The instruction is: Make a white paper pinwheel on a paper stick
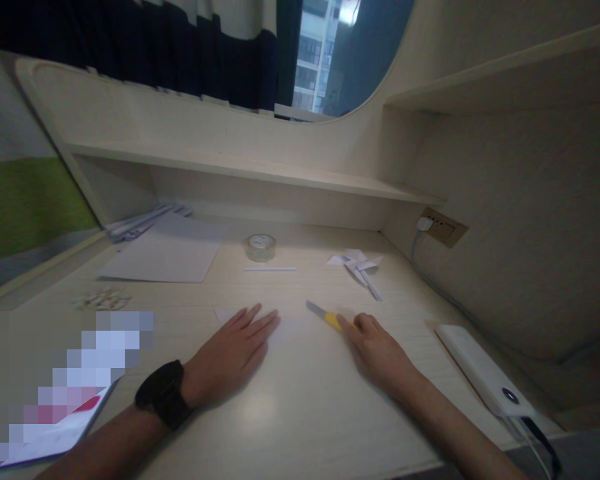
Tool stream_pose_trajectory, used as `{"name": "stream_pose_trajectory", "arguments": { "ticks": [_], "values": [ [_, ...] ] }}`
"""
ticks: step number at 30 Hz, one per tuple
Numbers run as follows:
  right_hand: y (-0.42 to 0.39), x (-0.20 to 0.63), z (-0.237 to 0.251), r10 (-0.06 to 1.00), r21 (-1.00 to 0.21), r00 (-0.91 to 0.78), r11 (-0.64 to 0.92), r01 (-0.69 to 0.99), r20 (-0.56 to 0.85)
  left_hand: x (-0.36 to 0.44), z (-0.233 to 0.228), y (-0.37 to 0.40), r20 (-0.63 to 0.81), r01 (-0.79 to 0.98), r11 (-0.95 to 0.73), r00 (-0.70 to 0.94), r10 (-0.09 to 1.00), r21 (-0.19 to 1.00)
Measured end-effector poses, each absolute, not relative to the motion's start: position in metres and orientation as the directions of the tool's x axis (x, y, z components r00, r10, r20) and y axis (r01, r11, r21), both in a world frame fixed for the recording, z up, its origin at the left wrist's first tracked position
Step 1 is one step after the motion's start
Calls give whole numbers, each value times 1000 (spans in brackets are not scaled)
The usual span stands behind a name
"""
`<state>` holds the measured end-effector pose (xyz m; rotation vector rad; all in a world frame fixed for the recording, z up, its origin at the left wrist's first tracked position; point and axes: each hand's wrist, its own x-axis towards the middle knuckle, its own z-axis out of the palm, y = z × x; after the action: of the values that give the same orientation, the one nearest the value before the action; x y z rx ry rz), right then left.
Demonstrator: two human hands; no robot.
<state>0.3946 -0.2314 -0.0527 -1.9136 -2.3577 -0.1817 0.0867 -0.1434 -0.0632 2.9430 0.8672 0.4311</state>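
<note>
Paper sheet (285,329): lying flat on the table (290,413), which I am pinning with my left hand (233,357), fingers spread flat. Yellow knife (325,316): my right hand (377,353) is closing around its handle, blade pointing away over the sheet. No cut is showing yet. Beyond are lying a tape roll (260,247), a paper strip (270,269) and a finished paper pinwheel (357,265).

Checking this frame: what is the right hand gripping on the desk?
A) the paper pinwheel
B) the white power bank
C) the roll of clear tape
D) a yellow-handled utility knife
D: the right hand closes around the yellow utility knife, blade pointing away, while the left hand lies flat on a paper sheet.
</note>
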Motion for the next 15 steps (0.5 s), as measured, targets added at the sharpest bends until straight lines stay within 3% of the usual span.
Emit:
{"name": "stream_pose_trajectory", "arguments": {
  "ticks": [12, 15],
  "values": [
    [-231, 400, -56, 951, 102, -209, 190, 977, 229, 88, -22, -142, 252, 670, -721, 677, 691, 177],
    [-230, 399, -56, 949, 122, -215, 190, 974, 233, 77, -12, -143, 236, 589, -778, 742, 628, 218]
  ]
}}
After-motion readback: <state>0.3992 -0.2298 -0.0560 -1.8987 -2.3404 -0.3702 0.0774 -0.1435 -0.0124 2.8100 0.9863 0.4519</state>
